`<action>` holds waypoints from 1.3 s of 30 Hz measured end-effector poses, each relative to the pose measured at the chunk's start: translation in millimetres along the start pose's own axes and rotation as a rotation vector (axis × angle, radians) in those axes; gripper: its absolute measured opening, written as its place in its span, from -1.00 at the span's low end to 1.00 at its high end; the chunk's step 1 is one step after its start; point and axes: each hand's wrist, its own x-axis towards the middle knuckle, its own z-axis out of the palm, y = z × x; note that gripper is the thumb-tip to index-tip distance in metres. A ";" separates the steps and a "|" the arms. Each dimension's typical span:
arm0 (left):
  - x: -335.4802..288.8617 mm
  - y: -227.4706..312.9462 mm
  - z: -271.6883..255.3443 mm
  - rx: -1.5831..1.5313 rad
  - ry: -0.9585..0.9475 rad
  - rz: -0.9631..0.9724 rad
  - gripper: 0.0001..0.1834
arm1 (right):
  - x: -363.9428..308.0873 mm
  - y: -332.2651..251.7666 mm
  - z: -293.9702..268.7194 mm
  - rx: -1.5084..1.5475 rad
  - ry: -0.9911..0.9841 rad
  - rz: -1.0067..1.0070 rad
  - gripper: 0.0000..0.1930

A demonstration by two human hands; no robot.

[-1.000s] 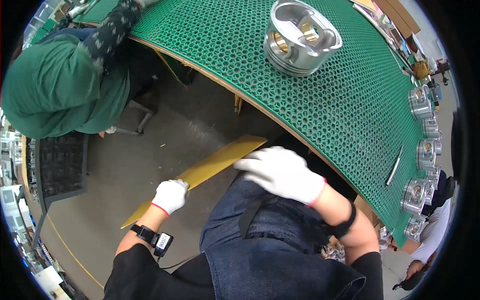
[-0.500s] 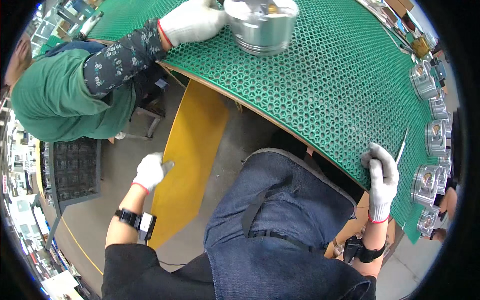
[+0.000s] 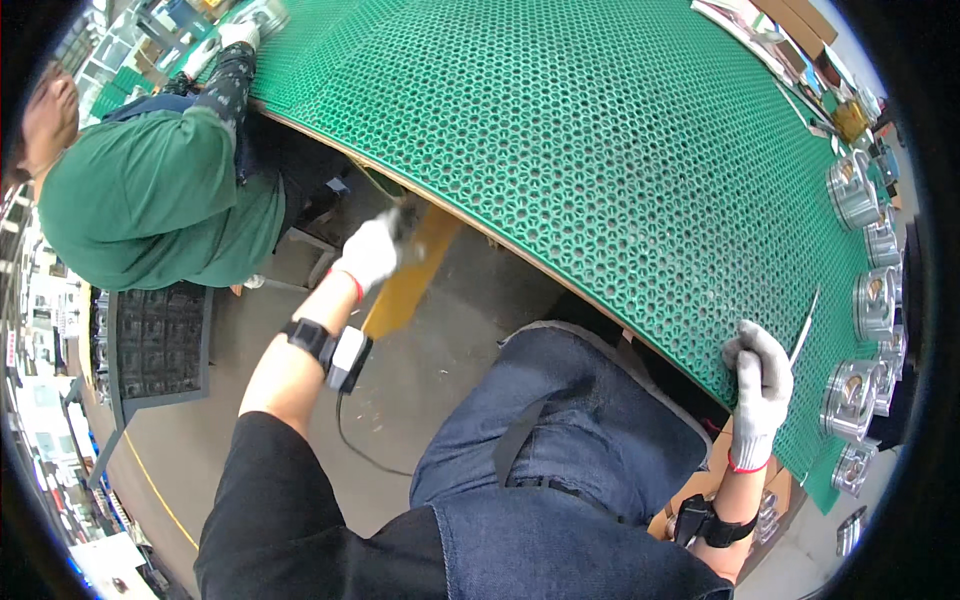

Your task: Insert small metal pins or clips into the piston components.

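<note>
My left hand (image 3: 370, 252), in a white glove with a red cuff, hangs in front of the table edge. Its fingertips are smeared by motion and overlap the yellow panel (image 3: 408, 290) below the table; whether they touch it I cannot tell. At the near right edge of the green honeycomb mat (image 3: 560, 150) rests my right hand (image 3: 762, 385), gloved too, fingers curled. A thin white stick (image 3: 805, 328) lies right beside its knuckles; the curled fingers hide whether they hold anything. Several shiny metal pistons (image 3: 875, 300) stand past that hand.
At far left a co-worker in a green top (image 3: 150, 195) has a gloved hand (image 3: 240, 36) at another metal piston (image 3: 266, 14). A dark compartmented crate (image 3: 158, 345) stands below on the left. Cartons and papers (image 3: 790, 30) lie along the far right edge.
My left hand has moved up and right, toward the table. Less of the yellow panel shows. The co-worker's hand and the piston have gone from the near mat to the far left.
</note>
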 end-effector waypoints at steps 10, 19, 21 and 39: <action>-100.9 -18.9 75.7 -0.048 0.022 -0.164 -0.53 | -4.8 -14.4 4.5 -0.252 0.079 -0.065 -0.73; -65.1 -94.3 117.7 -0.032 0.268 -0.066 -0.60 | 8.7 -30.2 21.0 -0.333 -0.009 -0.311 -0.75; -40.5 -51.4 113.7 -0.071 0.142 -0.069 -0.57 | -2.6 -19.0 4.3 -0.365 0.044 -0.370 -0.76; -208.8 47.9 12.8 0.336 -1.088 0.418 -0.47 | -256.8 17.5 -65.2 -0.338 -0.089 0.682 -0.66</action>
